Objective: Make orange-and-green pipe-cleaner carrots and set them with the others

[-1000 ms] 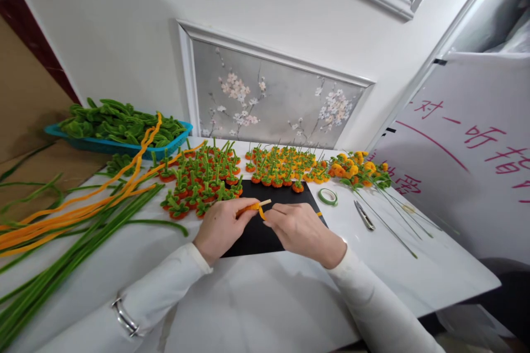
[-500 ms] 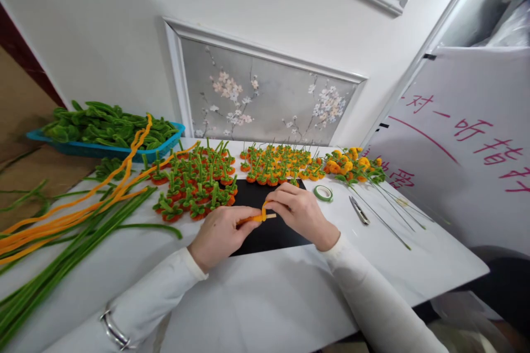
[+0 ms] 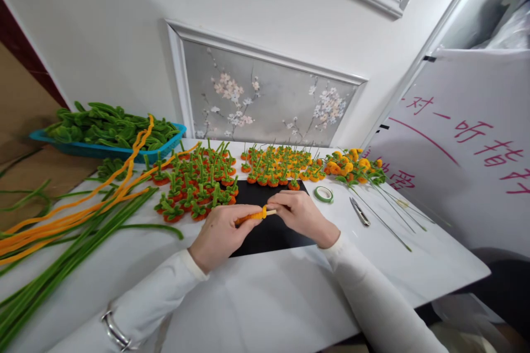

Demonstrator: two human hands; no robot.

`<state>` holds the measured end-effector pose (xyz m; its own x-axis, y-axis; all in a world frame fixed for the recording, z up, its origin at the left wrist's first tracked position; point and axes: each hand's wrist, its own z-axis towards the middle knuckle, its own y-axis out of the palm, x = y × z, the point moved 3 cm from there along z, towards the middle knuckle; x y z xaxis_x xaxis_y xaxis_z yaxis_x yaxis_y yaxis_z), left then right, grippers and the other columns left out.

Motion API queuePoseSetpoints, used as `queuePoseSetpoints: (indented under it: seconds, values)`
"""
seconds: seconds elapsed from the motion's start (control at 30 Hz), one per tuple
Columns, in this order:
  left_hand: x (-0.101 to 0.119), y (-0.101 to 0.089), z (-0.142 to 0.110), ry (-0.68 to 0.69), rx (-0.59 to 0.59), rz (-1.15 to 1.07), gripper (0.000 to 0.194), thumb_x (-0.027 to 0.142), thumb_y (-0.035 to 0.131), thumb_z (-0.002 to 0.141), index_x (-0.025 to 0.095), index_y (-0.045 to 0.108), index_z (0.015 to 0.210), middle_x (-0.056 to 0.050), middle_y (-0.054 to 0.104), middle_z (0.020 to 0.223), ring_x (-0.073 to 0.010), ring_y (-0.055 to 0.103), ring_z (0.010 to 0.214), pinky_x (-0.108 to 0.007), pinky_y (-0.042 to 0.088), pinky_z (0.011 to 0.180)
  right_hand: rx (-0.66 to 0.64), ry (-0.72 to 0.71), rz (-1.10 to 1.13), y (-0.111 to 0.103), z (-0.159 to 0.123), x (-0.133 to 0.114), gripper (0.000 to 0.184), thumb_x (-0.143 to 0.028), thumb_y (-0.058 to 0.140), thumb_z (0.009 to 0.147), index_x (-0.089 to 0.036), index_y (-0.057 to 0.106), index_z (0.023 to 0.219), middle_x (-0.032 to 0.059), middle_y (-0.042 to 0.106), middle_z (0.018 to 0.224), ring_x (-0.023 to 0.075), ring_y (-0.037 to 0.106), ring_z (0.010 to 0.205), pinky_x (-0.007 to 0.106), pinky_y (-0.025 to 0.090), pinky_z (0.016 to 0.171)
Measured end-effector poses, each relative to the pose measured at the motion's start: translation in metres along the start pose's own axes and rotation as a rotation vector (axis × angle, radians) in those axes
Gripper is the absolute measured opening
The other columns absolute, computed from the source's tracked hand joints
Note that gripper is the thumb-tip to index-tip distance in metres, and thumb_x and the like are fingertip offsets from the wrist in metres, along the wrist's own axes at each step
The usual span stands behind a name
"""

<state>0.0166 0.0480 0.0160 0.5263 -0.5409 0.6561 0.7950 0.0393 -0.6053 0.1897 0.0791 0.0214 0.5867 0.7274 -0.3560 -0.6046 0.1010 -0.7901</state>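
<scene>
My left hand (image 3: 226, 231) is closed around a thin pale stick (image 3: 271, 212) that has a fuzzy orange pipe cleaner (image 3: 250, 217) coiled on it. The stick's bare tip pokes out to the right, against the fingers of my right hand (image 3: 300, 214). Those fingers are pinched together by the end of the coil; the strand between them is mostly hidden. Both hands are over a black mat (image 3: 277, 234). Just behind them stand rows of small orange and green pipe-cleaner pieces (image 3: 199, 193), with more orange-yellow ones (image 3: 275, 165) farther right.
Loose orange pipe cleaners (image 3: 120, 190) and long green ones (image 3: 78, 253) spread across the left side. A blue basket (image 3: 111, 153) holds green leaf shapes. To the right lie green tape (image 3: 323, 194), a small cutter (image 3: 359, 212) and stemmed yellow-orange flowers (image 3: 351, 165). A wall stands behind.
The orange strand that looped up from the stick to my right fingers no longer shows as a loop and lies close against the stick. My right hand has dipped slightly.
</scene>
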Motion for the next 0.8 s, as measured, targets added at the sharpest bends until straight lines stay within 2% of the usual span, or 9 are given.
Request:
queuePoseSetpoints:
  seconds: [0.13, 0.3, 0.43, 0.63, 0.8]
  values:
    - [-0.002, 0.001, 0.000, -0.070, 0.007, -0.036, 0.027, 0.027, 0.060, 0.081, 0.020, 0.068, 0.106, -0.003, 0.075, 0.090, -0.0176, 0.068, 0.073, -0.023, 0.054, 0.064, -0.077, -0.005, -0.010, 0.002, -0.002, -0.002, 0.017, -0.014, 0.050, 0.089, -0.020, 0.065, 0.085, 0.0000, 0.062, 0.072, 0.0109, 0.056, 0.067, 0.020, 0.037, 0.061]
    - [-0.001, 0.004, 0.001, -0.081, -0.067, -0.204, 0.034, 0.023, 0.058, 0.081, 0.020, 0.065, 0.115, -0.005, 0.070, 0.112, -0.0195, 0.067, 0.095, -0.026, 0.054, 0.082, -0.112, -0.021, -0.005, 0.004, -0.003, -0.005, 0.019, -0.013, 0.050, 0.087, -0.018, 0.059, 0.071, -0.0012, 0.059, 0.066, 0.0098, 0.054, 0.063, 0.019, 0.034, 0.060]
    - [-0.001, 0.007, 0.000, -0.107, -0.151, -0.315, 0.030, 0.020, 0.055, 0.082, 0.019, 0.068, 0.110, -0.005, 0.073, 0.103, -0.0171, 0.069, 0.082, -0.026, 0.056, 0.076, -0.138, -0.029, -0.017, 0.007, -0.003, -0.005, 0.021, -0.010, 0.051, 0.085, -0.017, 0.055, 0.065, -0.0022, 0.054, 0.061, 0.0085, 0.050, 0.057, 0.019, 0.033, 0.057]
    - [0.001, 0.004, 0.002, -0.115, -0.053, -0.309, 0.022, 0.024, 0.060, 0.080, 0.016, 0.071, 0.098, -0.005, 0.074, 0.096, -0.0183, 0.068, 0.085, -0.024, 0.054, 0.074, -0.158, -0.051, 0.012, 0.007, -0.003, -0.008, 0.020, -0.020, 0.048, 0.092, -0.018, 0.065, 0.082, 0.0012, 0.063, 0.074, 0.0105, 0.057, 0.067, 0.019, 0.035, 0.061]
    - [0.003, 0.000, 0.002, -0.133, -0.017, -0.271, 0.022, 0.025, 0.058, 0.082, 0.015, 0.072, 0.095, -0.005, 0.075, 0.092, -0.0184, 0.068, 0.079, -0.025, 0.054, 0.070, -0.155, -0.056, -0.006, 0.007, -0.004, -0.010, 0.018, -0.021, 0.051, 0.091, -0.021, 0.067, 0.083, 0.0006, 0.064, 0.074, 0.0110, 0.057, 0.066, 0.020, 0.036, 0.060]
